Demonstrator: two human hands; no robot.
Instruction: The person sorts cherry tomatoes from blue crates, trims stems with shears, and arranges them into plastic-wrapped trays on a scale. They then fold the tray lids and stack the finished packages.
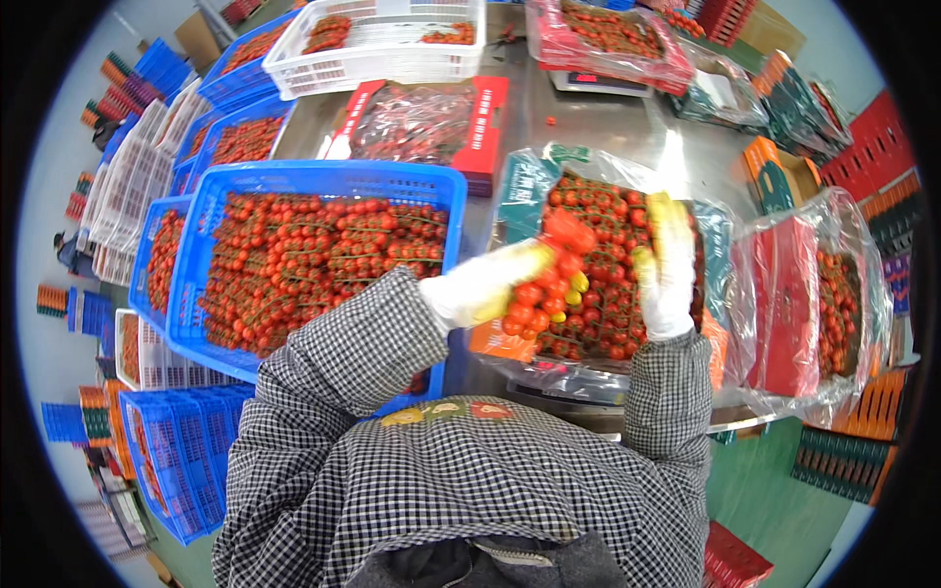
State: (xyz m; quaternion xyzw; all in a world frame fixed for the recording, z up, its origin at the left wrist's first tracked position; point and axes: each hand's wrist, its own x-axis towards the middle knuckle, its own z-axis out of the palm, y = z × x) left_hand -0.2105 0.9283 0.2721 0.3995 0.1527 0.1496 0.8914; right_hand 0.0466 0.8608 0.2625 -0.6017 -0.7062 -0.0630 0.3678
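Observation:
My left hand (489, 285), in a white glove with yellow fingers, grips a bunch of red cherry tomatoes (540, 290). It holds the bunch above a lined carton (526, 192) filled with cherry tomatoes on the vine (603, 202). Small yellow spots show at the bunch's right side; whether they are fingertips or fruit I cannot tell. My right hand (669, 268), gloved alike and blurred, is over the carton's right side with thumb and fingers apart and nothing seen in it. Left of the carton stands a blue crate (316, 173) of vine tomatoes.
A weighing scale (570, 386) shows under the carton's near edge. At right stands a plastic-wrapped red carton (783, 309) with tomatoes. Across the metal table (588, 117) are a white crate (382, 66), a film-covered red box (481, 136) and a red-trimmed carton (540, 37) on another scale (599, 84).

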